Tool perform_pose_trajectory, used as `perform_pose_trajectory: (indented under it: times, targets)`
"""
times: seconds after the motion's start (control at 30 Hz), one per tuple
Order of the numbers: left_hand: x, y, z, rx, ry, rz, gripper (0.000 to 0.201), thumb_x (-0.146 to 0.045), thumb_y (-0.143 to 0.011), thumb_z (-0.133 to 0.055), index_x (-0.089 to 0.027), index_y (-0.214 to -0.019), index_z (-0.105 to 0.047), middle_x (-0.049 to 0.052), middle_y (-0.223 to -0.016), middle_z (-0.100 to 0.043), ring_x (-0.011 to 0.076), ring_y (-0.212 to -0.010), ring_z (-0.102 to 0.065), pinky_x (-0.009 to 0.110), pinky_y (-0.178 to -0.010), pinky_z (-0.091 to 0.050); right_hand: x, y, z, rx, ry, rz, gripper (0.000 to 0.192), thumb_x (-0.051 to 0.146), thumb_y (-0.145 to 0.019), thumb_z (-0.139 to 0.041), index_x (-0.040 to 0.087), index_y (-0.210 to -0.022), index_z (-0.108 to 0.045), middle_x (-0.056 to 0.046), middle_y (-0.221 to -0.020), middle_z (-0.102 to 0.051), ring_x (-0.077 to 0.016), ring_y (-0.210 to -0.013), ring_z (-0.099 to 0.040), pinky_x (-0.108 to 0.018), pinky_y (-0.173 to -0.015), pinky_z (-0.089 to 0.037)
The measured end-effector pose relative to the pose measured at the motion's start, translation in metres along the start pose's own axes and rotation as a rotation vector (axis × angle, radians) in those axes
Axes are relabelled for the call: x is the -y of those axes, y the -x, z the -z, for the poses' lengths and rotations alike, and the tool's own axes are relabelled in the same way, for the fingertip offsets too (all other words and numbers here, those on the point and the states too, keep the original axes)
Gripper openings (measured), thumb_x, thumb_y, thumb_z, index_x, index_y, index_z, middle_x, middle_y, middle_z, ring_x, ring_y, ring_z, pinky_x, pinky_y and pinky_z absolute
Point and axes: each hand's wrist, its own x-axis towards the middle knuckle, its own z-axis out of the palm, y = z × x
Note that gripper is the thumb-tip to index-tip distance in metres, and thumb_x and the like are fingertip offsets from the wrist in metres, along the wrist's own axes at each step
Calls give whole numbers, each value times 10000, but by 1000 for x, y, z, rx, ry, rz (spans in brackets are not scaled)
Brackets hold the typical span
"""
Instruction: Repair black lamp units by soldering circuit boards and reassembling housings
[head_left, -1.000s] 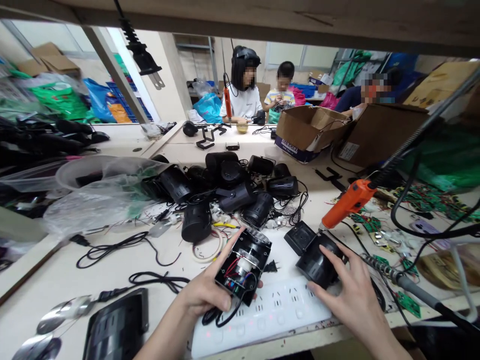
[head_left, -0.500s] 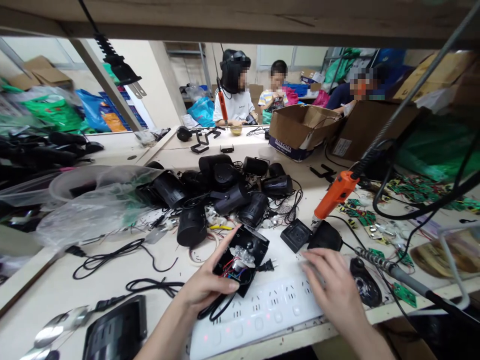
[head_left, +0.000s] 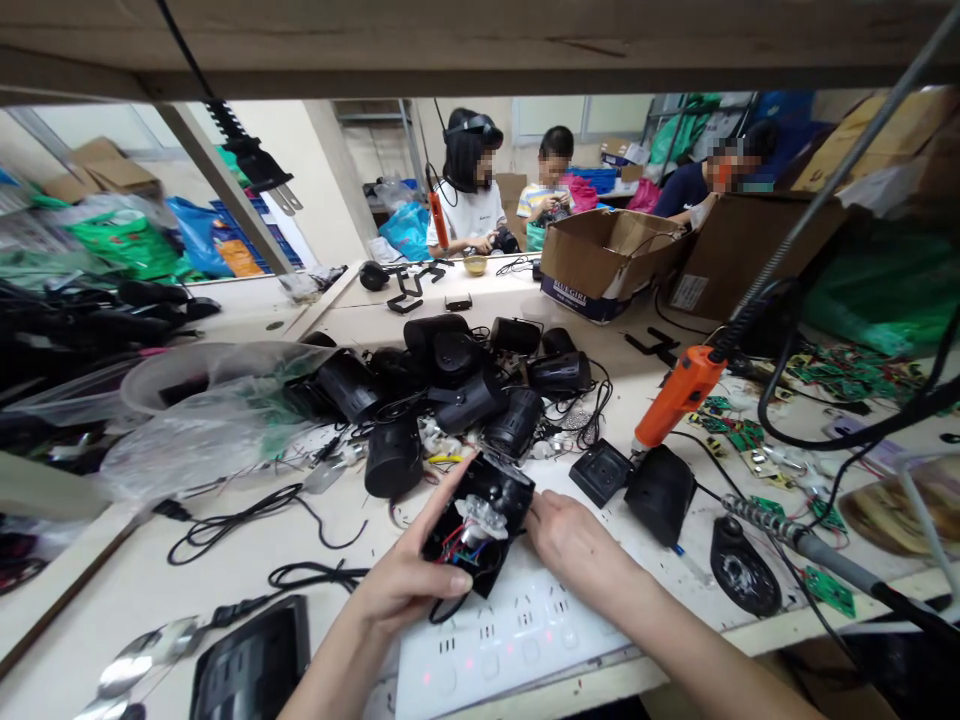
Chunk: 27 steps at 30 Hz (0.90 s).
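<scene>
My left hand (head_left: 409, 580) grips an open black plastic housing (head_left: 510, 500), its thumb on the near edge and forefinger along the left side. Inside the housing sit a clear lobed plastic part (head_left: 480, 518) and red and blue wires. At its right side is my right hand (head_left: 562, 540), fingers curled; what they hold is hidden behind them. Below both hands lies a white power strip (head_left: 491, 670) with lit red switches. A black square base (head_left: 600, 472) and a black rounded cover (head_left: 660, 495) lie right of my right hand.
An orange electric screwdriver (head_left: 679, 395) hangs at the right. Several black cylindrical lamp housings (head_left: 469, 400) are heaped ahead. Green circuit boards (head_left: 739, 432) and a soldering iron (head_left: 817, 550) are on the right. Clear plastic bags (head_left: 217, 440) lie left. People sit across the bench beside a cardboard box (head_left: 600, 250).
My right hand has moved left from beside the black base to the housing's right side, and its fingers have curled. The power plug seen there before is now hidden. The left hand keeps its grip.
</scene>
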Motion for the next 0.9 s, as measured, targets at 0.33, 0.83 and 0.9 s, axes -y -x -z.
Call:
perform_pose_trajectory:
  times: [0.33,0.83,0.9]
  targets:
    - [-17,-9,-24,-252,350,129,525,-427,-955,-482,-210,-1432,-446,136,-1247,-680,321,-1163,-633,506,-997,-500,-28,86,26,-332,-468,-227,189,86,-931,-400,174,-1016,-543,-78,-967,-526,-193,-857,-582,-309,-759,-518]
    - [3,-23,-48,-457,334,390,419,-302,-994,-423,-59,-1326,-506,169,-1026,-743,226,-852,-743,329,-769,-606,-18,98,14,-287,-666,-61,237,52,-927,-383,189,-987,-568,-69,-890,-615,-188,-816,-593,-292,-706,-493]
    - [3,-23,-46,-444,318,397,431,-315,-992,-423,-60,-1332,-499,173,-1002,-746,239,-827,-746,354,-757,-611,-16,99,12,-286,-629,-42,284,22,-903,-359,182,-1021,-562,-79,-900,-612,-197,-830,-596,-310,-719,-513]
